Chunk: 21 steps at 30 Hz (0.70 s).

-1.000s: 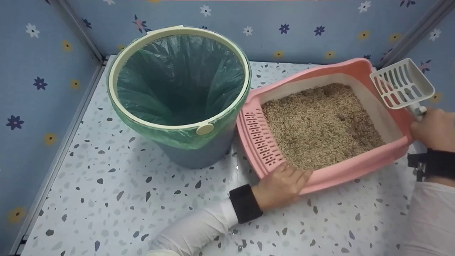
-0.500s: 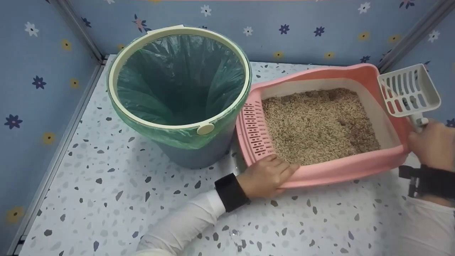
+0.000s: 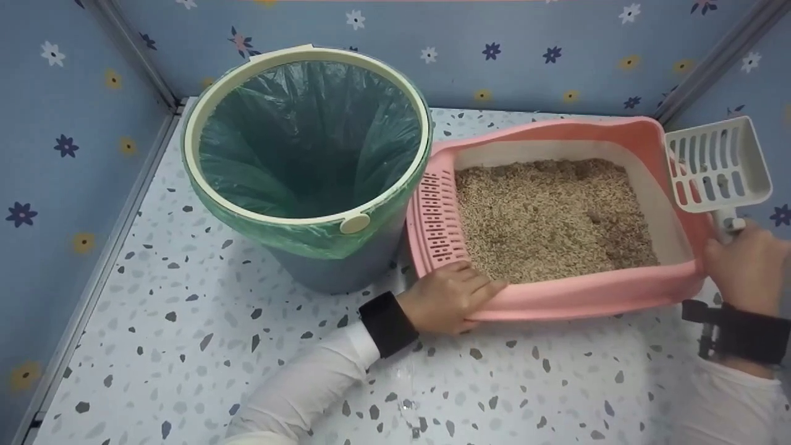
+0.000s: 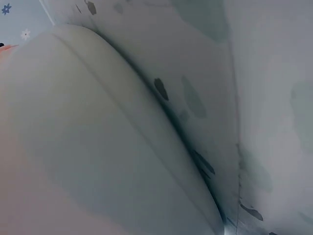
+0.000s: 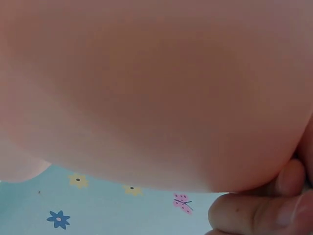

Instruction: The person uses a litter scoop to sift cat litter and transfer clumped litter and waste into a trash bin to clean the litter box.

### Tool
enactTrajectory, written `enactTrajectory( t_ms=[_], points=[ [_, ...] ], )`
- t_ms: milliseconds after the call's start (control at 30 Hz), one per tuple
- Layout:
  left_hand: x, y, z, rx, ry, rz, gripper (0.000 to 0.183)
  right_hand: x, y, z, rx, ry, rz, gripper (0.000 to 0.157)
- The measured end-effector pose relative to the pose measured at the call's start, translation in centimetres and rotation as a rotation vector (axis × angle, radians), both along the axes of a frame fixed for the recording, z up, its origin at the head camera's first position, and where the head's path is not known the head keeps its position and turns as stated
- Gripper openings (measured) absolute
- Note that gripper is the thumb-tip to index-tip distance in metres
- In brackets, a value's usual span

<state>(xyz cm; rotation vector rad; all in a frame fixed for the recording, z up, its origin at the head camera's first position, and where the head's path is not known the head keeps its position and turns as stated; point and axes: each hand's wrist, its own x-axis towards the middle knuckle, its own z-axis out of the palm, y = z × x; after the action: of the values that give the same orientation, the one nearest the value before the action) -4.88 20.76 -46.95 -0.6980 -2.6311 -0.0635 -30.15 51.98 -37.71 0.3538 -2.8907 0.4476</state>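
Note:
A pink litter box [image 3: 593,300] filled with tan granular litter [image 3: 537,216] sits on the floor, its slotted ledge facing left. My left hand [image 3: 448,296] grips the near rim at the box's front left corner, fingers over the edge. At the right end, my right hand [image 3: 744,266] holds a pale grey slotted litter scoop [image 3: 744,164] by its handle, the scoop head raised beside the far right corner. That hand also lies against the box's right end. Fingers [image 5: 254,210] show curled in the right wrist view, below a blurred pinkish surface. The left wrist view shows no fingers.
A bin [image 3: 334,272] lined with a green bag [image 3: 309,154] under a cream ring stands just left of the box. Blue flowered panels [image 3: 494,74] enclose the back and both sides. The speckled floor [image 3: 525,383] extends in front.
The box has turned clockwise, now lying squarer to the back wall. My left hand has shifted left and slightly away from me with its corner; my right hand and the scoop have come nearer.

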Motion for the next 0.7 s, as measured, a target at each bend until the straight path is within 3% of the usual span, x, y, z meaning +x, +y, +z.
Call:
enactTrajectory(
  t_ms=[333, 567, 700],
  points=[
    [-0.09, -0.26, -0.17, 0.044, 0.006, -0.005, 0.079, 0.06, 0.08, -0.06, 0.004, -0.023, -0.005, 0.034],
    [-0.05, -0.22, -0.16, 0.042, 0.016, 0.001, 0.078, 0.27, 0.2, -0.05, -0.007, 0.025, 0.01, 0.038],
    [-0.05, -0.35, -0.11, 0.052, 0.023, -0.006, 0.077, 0.43, 0.1, -0.06, -0.004, -0.012, -0.012, 0.04]
  ],
)
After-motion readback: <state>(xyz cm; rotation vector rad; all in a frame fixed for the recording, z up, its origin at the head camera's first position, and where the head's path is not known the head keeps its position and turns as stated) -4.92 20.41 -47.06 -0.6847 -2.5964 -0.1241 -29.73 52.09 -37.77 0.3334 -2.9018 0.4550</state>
